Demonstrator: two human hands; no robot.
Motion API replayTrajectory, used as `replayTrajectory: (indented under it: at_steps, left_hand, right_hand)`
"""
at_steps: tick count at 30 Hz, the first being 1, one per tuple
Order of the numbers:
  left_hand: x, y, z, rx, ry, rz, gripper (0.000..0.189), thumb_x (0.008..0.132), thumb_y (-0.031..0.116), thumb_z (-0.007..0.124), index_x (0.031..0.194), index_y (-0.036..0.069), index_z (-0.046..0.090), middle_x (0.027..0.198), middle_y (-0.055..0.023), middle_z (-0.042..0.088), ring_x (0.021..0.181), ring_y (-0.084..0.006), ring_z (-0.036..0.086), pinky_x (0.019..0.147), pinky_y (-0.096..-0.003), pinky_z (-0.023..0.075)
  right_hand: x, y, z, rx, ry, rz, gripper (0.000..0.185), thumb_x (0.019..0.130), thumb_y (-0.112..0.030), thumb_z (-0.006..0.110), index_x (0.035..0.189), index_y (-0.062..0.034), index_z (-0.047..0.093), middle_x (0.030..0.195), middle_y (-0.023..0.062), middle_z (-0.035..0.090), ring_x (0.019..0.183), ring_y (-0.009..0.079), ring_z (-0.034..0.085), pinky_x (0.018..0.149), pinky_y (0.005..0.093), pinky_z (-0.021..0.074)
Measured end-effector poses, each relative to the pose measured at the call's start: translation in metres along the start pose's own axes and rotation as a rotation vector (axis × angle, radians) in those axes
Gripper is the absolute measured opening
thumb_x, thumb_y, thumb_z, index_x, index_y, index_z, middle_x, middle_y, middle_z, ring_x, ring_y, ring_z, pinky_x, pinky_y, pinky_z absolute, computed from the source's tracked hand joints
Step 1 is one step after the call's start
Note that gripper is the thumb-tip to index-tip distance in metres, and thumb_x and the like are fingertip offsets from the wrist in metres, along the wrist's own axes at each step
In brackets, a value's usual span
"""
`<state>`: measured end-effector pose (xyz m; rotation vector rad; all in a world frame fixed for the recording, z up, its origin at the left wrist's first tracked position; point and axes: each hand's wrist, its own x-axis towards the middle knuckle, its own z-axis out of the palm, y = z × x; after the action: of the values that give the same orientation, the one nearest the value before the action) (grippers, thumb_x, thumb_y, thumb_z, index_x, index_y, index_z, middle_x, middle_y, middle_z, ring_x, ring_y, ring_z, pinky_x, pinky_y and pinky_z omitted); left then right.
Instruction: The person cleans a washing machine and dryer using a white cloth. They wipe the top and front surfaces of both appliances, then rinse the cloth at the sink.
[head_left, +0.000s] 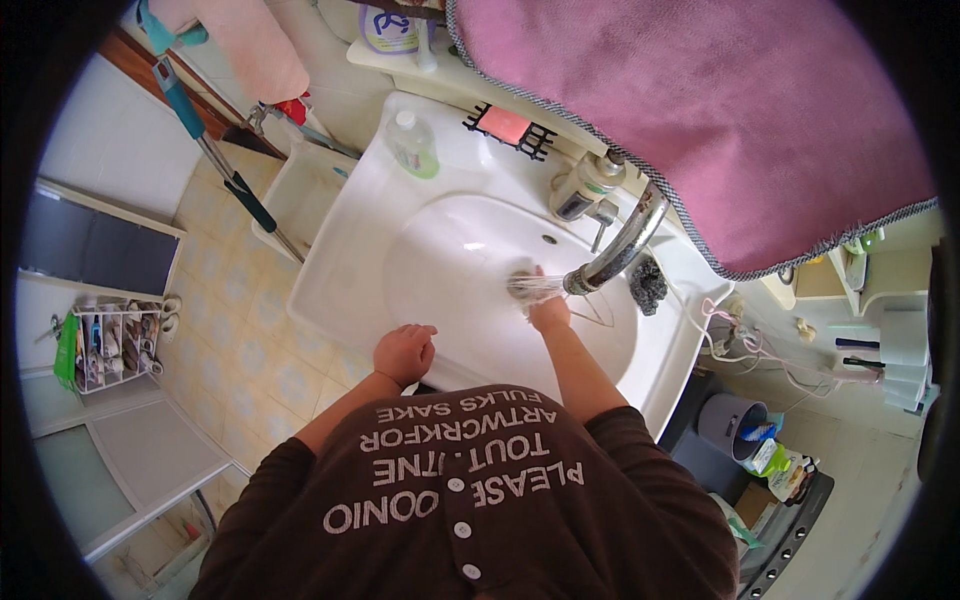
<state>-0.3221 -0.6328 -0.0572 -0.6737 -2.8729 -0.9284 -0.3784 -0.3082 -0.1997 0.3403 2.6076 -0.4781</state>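
Observation:
Water sprays from the end of a curved chrome faucet (626, 240) into the white washbasin (450, 247). My right hand (550, 311) is down in the bowl under that spray, near the drain. Blur and water hide its fingers, so whether it holds anything does not show. Beside it in the bowl lies a thin bent wire or cord (596, 313). My left hand (406, 354) rests by the basin's front edge with its fingers curled, and no object shows in it. A dark scouring pad (649, 286) sits on the rim at the right.
A clear bottle of green liquid (413, 146), pink soap on a black rack (504, 126) and a pump bottle (587, 186) stand along the basin's back. A large pink cloth (697, 112) hangs above. A mop handle (232, 172) leans at the left; cords (750, 345) hang at the right.

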Motion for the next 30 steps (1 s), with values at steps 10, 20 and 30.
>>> replayTrajectory:
  at_steps: [10,20,30]
  left_hand:
    - [0.001,0.002,-0.003,0.018,-0.084,-0.033,0.015,0.081,0.011,0.059,0.095,0.01,0.066,0.083,-0.0073,0.067,0.08,-0.0281,0.065,0.067,-0.0424,0.052]
    - [0.001,-0.002,-0.002,0.012,-0.133,-0.043,0.015,0.083,0.012,0.058,0.096,0.009,0.065,0.085,-0.0079,0.067,0.083,-0.0293,0.064,0.069,-0.0434,0.0519]
    - [0.0,-0.004,0.0,0.018,-0.16,-0.031,0.016,0.083,0.012,0.059,0.097,0.01,0.065,0.086,-0.0079,0.068,0.084,-0.0291,0.065,0.07,-0.0432,0.052]
  right_hand:
    - [-0.025,-0.009,-0.017,-0.012,-0.155,0.188,0.047,0.092,-0.015,0.05,0.139,-0.0137,0.043,0.132,0.0146,0.052,0.115,0.0311,0.058,0.09,0.0426,0.0526]
    - [-0.026,-0.026,-0.036,0.088,-0.035,0.141,0.035,0.095,-0.015,0.043,0.129,-0.0149,0.054,0.13,0.0139,0.053,0.114,0.0326,0.059,0.091,0.0434,0.0522]
    - [-0.046,-0.012,-0.032,0.001,0.129,0.134,0.026,0.092,-0.017,0.047,0.113,-0.0118,0.062,0.114,0.0143,0.061,0.108,0.031,0.061,0.086,0.044,0.0535]
